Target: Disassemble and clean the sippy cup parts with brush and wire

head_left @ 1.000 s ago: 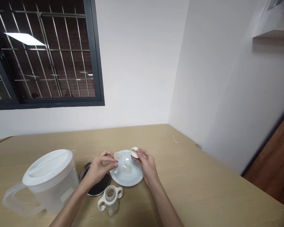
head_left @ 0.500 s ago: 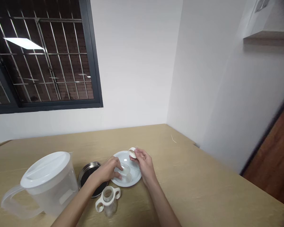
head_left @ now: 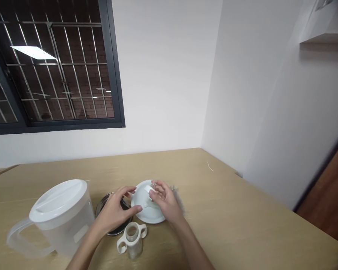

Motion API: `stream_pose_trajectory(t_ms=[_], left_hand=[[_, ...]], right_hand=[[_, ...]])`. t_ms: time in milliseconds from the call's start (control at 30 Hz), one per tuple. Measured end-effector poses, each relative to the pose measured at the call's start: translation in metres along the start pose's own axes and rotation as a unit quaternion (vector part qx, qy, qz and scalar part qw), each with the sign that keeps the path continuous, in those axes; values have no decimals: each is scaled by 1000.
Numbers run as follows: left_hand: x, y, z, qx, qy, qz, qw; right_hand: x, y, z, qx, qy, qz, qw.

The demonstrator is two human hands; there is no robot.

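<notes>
The left hand [head_left: 115, 213] curves wide, thumb apart — the right hand [head_left: 166, 202] pinches a small white cap [head_left: 149, 188] over a smooth, round plate [head_left: 139, 194] — near a clear, two-handled bottle [head_left: 134, 248].

Single view: camera was worn on the head, facing forward and down across the desk [head_left: 242, 217]. Left hand [head_left: 114, 213] and right hand [head_left: 167, 202] showed near, low in frame; window [head_left: 73, 71], upper left, and wall [head_left: 163, 78] stood farther off, past the desk's back edge.

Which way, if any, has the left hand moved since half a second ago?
Yes: judged against the pitcher, the left hand shifted left, toward it.
</notes>
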State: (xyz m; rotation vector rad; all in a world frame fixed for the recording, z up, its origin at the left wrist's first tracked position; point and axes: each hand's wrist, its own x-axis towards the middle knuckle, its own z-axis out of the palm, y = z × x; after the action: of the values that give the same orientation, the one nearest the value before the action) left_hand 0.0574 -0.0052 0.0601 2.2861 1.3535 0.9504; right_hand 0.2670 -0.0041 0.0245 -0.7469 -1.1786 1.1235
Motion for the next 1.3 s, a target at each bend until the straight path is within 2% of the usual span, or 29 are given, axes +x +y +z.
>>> stream_pose_trajectory(t_ms=[67, 200, 367, 467, 600, 767, 1000, 1300], left_hand=[[-6, -4, 8, 2, 17, 6, 1000], [-11, -13, 22, -6, 45, 35, 998], [-19, -15, 28, -17, 74, 83, 994], [-23, -16, 29, -26, 83, 84, 993], [-20, -18, 32, -28, 92, 73, 993], [-4, -18, 35, -34, 57, 67, 996], [19, -16, 41, -40, 24, 92, 995], [27, -20, 38, -60, 5, 111, 992]], right_hand=[[-5, 0, 5, -60, -35, -19, 997], [-12, -3, 13, -166, -55, -28, 984], [-17, -8, 22, -192, -93, -37, 976], [-20, -6, 24, -202, -109, -35, 973], [-19, -1, 20, -241, -82, -67, 965], [-10, 1, 7, -288, -50, -99, 951], [-1, 13, -6, -283, -22, -109, 953], [4, 14, -10, -243, -27, -103, 964]])
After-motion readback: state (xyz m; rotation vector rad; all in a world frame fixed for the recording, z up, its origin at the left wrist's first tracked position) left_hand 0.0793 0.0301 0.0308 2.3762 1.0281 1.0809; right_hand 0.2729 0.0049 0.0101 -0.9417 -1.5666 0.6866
